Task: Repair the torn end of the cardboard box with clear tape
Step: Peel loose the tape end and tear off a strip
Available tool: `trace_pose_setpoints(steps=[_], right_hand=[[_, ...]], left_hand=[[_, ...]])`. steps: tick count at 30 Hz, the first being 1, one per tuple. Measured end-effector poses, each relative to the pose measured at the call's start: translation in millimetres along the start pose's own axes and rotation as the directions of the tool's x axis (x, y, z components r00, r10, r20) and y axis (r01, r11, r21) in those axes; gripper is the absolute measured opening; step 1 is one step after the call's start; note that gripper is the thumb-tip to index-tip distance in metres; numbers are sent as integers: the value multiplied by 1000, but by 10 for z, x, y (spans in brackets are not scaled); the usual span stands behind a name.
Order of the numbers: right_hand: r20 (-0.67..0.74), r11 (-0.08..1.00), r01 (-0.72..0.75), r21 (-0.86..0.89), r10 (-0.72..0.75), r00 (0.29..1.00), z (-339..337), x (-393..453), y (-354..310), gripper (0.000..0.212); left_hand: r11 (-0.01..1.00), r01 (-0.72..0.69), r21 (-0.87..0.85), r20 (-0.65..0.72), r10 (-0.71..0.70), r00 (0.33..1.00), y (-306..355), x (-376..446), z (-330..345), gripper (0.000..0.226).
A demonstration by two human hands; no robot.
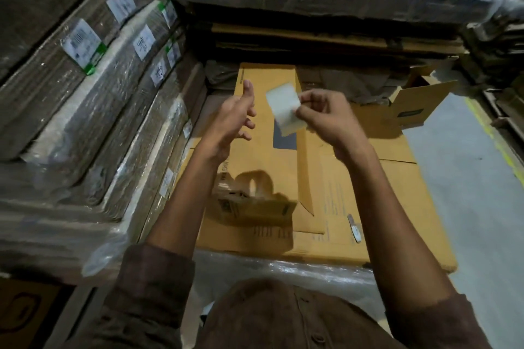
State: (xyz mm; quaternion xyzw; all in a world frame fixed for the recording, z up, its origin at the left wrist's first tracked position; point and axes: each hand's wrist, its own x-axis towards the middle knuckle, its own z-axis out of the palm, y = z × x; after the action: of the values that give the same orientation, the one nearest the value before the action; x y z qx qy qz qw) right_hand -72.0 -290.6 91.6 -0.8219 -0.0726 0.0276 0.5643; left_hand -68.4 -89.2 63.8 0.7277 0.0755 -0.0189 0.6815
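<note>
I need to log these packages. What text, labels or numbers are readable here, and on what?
Nothing reads with certainty.
White labels on the wrapped stacks: barcode and print, blurred.
Handwritten labels: unclear scrawl.
Flat box: fine print, too small.
Small box: dark labels, unreadable.
Tape piece in the right hand: blank.

I'm seeing matt brown cardboard box [334,193], a milky, translucent tape strip [283,106], and glossy crinkly plastic wrap [297,269] on the stacks.
</note>
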Motion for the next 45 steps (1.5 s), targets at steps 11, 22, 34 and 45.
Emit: trace_pose_setpoints(steps=[11,22,34,45], right_hand=[[-66,983,163,80,-158,985,662,-414,-65,18],[-178,965,224,137,-198,964,926,-397,-193,21],[-55,948,311,73,-307,950,951,-324,-159,25],[-161,928,271,255,-236,958,971,-350,-126,24]], left_hand=[[955,-282,86,179,264,948,-59,-67,-470,35],[663,-603,444,154,607,780,29,-195,-573,11],[788,-463,406,194,421,886,120,-173,-789,19],[534,-586,610,130,662,738,-27,-265,-423,10]])
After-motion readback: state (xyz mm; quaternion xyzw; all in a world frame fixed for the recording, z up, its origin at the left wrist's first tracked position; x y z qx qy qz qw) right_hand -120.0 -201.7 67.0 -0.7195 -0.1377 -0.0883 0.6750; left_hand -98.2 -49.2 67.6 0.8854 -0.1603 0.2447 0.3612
